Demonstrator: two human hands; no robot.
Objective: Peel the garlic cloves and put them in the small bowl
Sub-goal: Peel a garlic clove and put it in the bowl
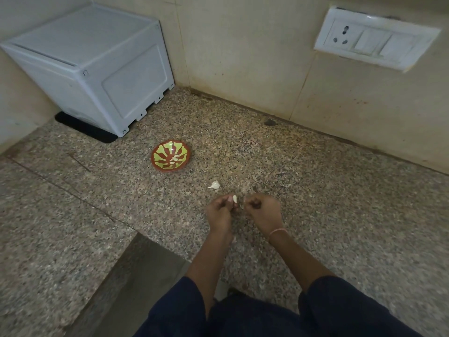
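Both hands are up over the granite counter (315, 190), close together, mid-peel. My left hand (220, 210) is curled shut around a garlic clove (234, 198), pinched at the fingertips so the pale end sticks out toward the other hand, exposed so the skin can be pulled off it. My right hand (263, 210) is closed in a narrow pinch just beside it. Looks like it has a bit of papery skin between the fingertips, but that is too small and blurred to be sure.

Another clove (214, 185) lies on the counter just ahead of my hands, between them and the small bowl (171, 155). It has a little tail of skin, so I judge it unpeeled and waiting, parked within easy reach.

The bowl, red-brown with a yellow-green pattern, sits further forward and to the left, apart from my hands. It holds a couple of pale pieces, likely peeled cloves already in. It stands clear of the peeling spot, so skin flakes drop on the counter and not in it.

A white plastic box (92, 66) stands in the back left corner on a black mat (82, 128), and a wall socket (374, 38) is up right; neither is involved.

Step in hand: stripping this clove. Next comes dropping it into the bowl, then the loose one.
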